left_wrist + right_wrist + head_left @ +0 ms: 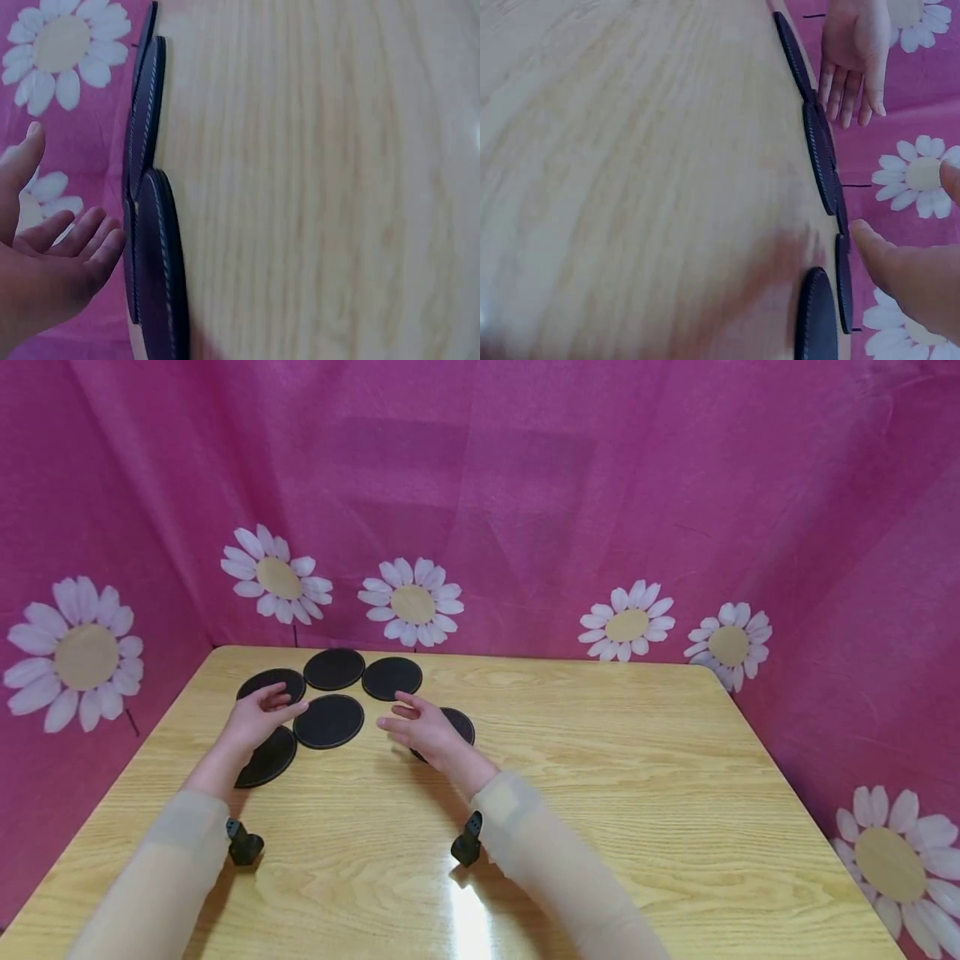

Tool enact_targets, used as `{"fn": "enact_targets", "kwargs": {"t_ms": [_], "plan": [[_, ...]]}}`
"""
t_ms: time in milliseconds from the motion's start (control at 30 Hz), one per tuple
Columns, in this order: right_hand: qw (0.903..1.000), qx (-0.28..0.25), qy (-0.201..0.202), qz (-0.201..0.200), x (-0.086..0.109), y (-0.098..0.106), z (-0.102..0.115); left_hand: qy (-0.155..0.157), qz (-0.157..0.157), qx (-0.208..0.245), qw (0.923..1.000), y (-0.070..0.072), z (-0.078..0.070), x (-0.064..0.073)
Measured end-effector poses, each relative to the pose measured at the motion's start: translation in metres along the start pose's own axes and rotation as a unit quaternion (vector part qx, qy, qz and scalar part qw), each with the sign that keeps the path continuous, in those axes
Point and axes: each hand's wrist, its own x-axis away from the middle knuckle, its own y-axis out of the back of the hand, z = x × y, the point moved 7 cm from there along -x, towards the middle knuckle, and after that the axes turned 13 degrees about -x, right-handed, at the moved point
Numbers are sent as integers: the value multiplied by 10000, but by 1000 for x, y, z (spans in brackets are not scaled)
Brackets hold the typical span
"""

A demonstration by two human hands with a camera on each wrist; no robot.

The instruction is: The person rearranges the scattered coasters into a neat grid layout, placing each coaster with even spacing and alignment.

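Several round black coasters with stitched rims lie flat on the wooden table. My left hand (255, 720) hovers over the left group, between the back-left coaster (258, 682) and the front-left coaster (270, 762); its fingers are spread loosely and hold nothing. Just right of its thumb lies the middle coaster (328, 722). Two more, a rear coaster (334, 668) and its right neighbour (392, 677), sit behind. My right hand (429, 731), fingers relaxed and holding nothing, is above a separate coaster (459, 723) and partly hides it. In the left wrist view a stitched coaster (159, 262) appears edge-on.
The wooden table (637, 793) extends to the right and front. A pink curtain (510, 527) with printed white daisies hangs behind and at both sides. A small black camera (243, 843) is worn at the left wrist, another camera (467, 841) at the right.
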Motion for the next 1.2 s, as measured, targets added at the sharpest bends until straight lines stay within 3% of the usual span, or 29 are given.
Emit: {"fn": "enact_targets", "kwargs": {"t_ms": [200,467,800,1200], "plan": [[9985,435,-272,-168,-4,-4,-14,105,402,-312,9986,-1,9,-6],[9969,643,-342,-294,-9,-6,-22,65,832,-803,9933,-1,0,-9],[9935,1062,-326,-253,-17,-10,-22,-50,786,-1179,9899,-2,-7,-11],[9930,1109,-267,-308,-21,-12,-25,-111,926,-1064,9899,-11,-15,-12]]}}
